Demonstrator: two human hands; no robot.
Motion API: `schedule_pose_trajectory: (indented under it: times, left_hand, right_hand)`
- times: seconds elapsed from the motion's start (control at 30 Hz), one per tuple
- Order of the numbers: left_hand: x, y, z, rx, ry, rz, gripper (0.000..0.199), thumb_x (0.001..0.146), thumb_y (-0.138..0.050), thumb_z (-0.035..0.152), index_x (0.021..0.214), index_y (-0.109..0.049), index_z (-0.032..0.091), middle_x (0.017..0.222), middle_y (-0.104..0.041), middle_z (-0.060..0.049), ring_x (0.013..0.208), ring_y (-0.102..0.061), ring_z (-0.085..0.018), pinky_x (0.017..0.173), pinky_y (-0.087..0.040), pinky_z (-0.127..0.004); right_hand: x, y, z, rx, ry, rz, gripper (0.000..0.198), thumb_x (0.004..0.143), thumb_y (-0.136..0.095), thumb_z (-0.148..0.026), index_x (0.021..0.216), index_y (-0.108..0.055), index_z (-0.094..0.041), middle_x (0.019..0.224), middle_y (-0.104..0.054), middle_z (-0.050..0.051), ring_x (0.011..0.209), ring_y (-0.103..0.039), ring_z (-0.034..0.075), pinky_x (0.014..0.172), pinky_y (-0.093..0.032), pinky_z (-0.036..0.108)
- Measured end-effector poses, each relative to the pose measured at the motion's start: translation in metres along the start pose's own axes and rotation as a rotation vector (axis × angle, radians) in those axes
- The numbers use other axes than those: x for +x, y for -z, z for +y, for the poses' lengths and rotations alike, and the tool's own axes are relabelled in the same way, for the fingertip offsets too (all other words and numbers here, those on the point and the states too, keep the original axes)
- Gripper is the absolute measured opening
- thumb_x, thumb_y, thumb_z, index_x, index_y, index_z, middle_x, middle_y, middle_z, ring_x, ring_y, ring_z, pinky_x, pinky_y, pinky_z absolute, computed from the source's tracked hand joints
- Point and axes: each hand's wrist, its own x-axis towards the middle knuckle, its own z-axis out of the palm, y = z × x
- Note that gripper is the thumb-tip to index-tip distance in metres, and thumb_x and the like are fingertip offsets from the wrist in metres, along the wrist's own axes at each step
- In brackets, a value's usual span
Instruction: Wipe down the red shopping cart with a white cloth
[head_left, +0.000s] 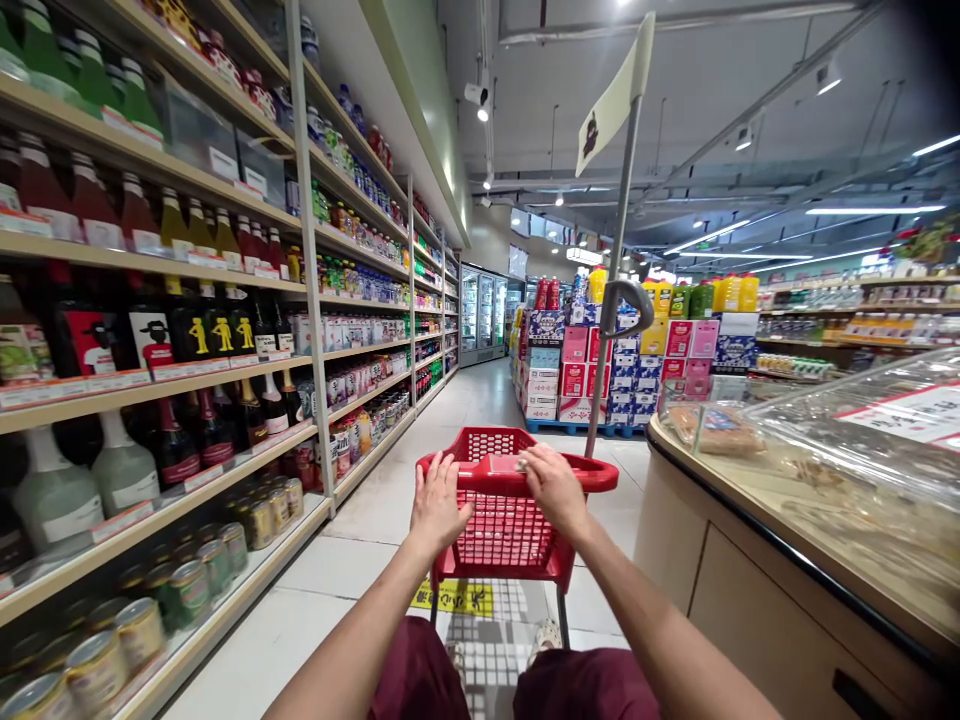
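A red plastic shopping cart (495, 545) stands in front of me, with a mesh basket and a curved handle bar (600, 474). My left hand (439, 508) lies over the left part of the bar, fingers curled across its top and thumb pointing inward. Closed round the bar further right is my right hand (553, 490). Something small and whitish shows at its fingertips, too small to make out. A grey pole (616, 240) with a pale flag (616, 95) and a hook rises on the cart's right side. No goods can be made out in the basket.
Shelves (225, 378) of bottles and cans line the left side. A display counter (675, 540) with packaged food stands close on the right. Ahead are stacked drink boxes (574, 380) and glass-door fridges (484, 305). A yellow floor sign (469, 598) lies under the cart.
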Motion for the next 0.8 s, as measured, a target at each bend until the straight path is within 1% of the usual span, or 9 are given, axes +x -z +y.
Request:
schedule_pose_trajectory:
  times: [0.1, 0.17, 0.23, 0.37, 0.43, 0.57, 0.63, 0.7, 0.8]
  left_hand:
    - [0.0, 0.0, 0.001, 0.0, -0.006, 0.004, 0.057, 0.069, -0.049, 0.03, 0.122, -0.039, 0.011, 0.134, -0.038, -0.012, 0.129, -0.02, -0.026, 0.107, -0.011, -0.049]
    - [-0.001, -0.002, 0.003, 0.01, -0.008, 0.015, 0.058, 0.068, -0.05, 0.03, 0.122, -0.039, 0.01, 0.135, -0.036, -0.013, 0.13, -0.018, -0.027, 0.106, -0.01, -0.05]
    - [-0.002, -0.005, 0.006, 0.032, -0.006, 0.04, 0.059, 0.068, -0.05, 0.029, 0.123, -0.038, 0.01, 0.137, -0.033, -0.014, 0.13, -0.016, -0.028, 0.106, -0.01, -0.051]
    - [-0.005, -0.009, 0.01, 0.082, -0.036, 0.092, 0.062, 0.069, -0.047, 0.022, 0.128, -0.032, 0.012, 0.141, -0.026, -0.011, 0.131, -0.012, -0.026, 0.106, -0.01, -0.049]
    - [-0.006, -0.009, 0.01, 0.095, -0.05, 0.083, 0.062, 0.069, -0.045, 0.019, 0.129, -0.031, 0.013, 0.14, -0.028, -0.01, 0.131, -0.013, -0.025, 0.106, -0.01, -0.048]
    - [-0.005, -0.009, 0.013, 0.113, -0.037, 0.047, 0.06, 0.07, -0.045, 0.021, 0.128, -0.035, 0.011, 0.138, -0.031, -0.011, 0.131, -0.015, -0.025, 0.107, -0.012, -0.047]
    - [-0.004, -0.011, 0.017, 0.123, -0.036, 0.047, 0.062, 0.07, -0.046, 0.024, 0.128, -0.034, 0.009, 0.14, -0.028, -0.012, 0.131, -0.013, -0.026, 0.106, -0.012, -0.048]
    - [-0.003, -0.013, 0.022, 0.12, -0.058, 0.044, 0.064, 0.07, -0.046, 0.026, 0.13, -0.031, 0.01, 0.141, -0.026, -0.011, 0.131, -0.011, -0.026, 0.106, -0.011, -0.048]
    - [-0.003, -0.016, 0.027, 0.093, -0.092, 0.019, 0.065, 0.071, -0.044, 0.025, 0.132, -0.027, 0.012, 0.14, -0.028, -0.009, 0.131, -0.014, -0.023, 0.106, -0.008, -0.048]
  right_hand:
    - [-0.011, 0.022, 0.041, -0.041, -0.197, 0.051, 0.035, 0.084, -0.032, -0.029, 0.097, -0.063, -0.02, 0.102, -0.063, 0.007, 0.098, -0.055, 0.021, 0.087, -0.04, 0.042]
    - [-0.016, 0.028, 0.051, -0.059, -0.24, 0.079, 0.037, 0.084, -0.03, -0.029, 0.097, -0.063, -0.018, 0.101, -0.063, 0.009, 0.097, -0.055, 0.022, 0.085, -0.042, 0.043]
    - [-0.015, 0.018, 0.035, -0.037, -0.203, 0.091, 0.036, 0.084, -0.031, -0.03, 0.098, -0.062, -0.019, 0.104, -0.062, 0.008, 0.101, -0.054, 0.021, 0.088, -0.041, 0.041]
    - [-0.004, -0.011, -0.016, 0.062, 0.042, 0.053, 0.035, 0.086, -0.034, -0.032, 0.106, -0.06, -0.019, 0.113, -0.058, 0.006, 0.11, -0.048, 0.018, 0.098, -0.034, 0.037]
    - [-0.003, -0.01, -0.013, 0.063, 0.075, 0.033, 0.034, 0.086, -0.035, -0.031, 0.107, -0.059, -0.02, 0.115, -0.057, 0.006, 0.112, -0.046, 0.019, 0.099, -0.033, 0.038]
    - [-0.016, 0.012, 0.04, -0.014, -0.182, 0.103, 0.036, 0.084, -0.031, -0.028, 0.106, -0.059, -0.019, 0.11, -0.06, 0.007, 0.107, -0.05, 0.02, 0.094, -0.036, 0.042]
    - [-0.022, 0.015, 0.05, -0.016, -0.246, 0.143, 0.037, 0.084, -0.03, -0.028, 0.106, -0.059, -0.018, 0.11, -0.059, 0.008, 0.107, -0.05, 0.021, 0.094, -0.036, 0.043]
    - [-0.023, 0.008, 0.033, 0.042, -0.194, 0.159, 0.037, 0.085, -0.032, -0.03, 0.106, -0.059, -0.016, 0.112, -0.058, 0.01, 0.109, -0.048, 0.021, 0.095, -0.035, 0.042]
    - [-0.016, -0.003, -0.017, 0.218, -0.01, 0.117, 0.035, 0.085, -0.036, -0.032, 0.104, -0.06, -0.017, 0.111, -0.059, 0.009, 0.109, -0.048, 0.02, 0.097, -0.035, 0.04]
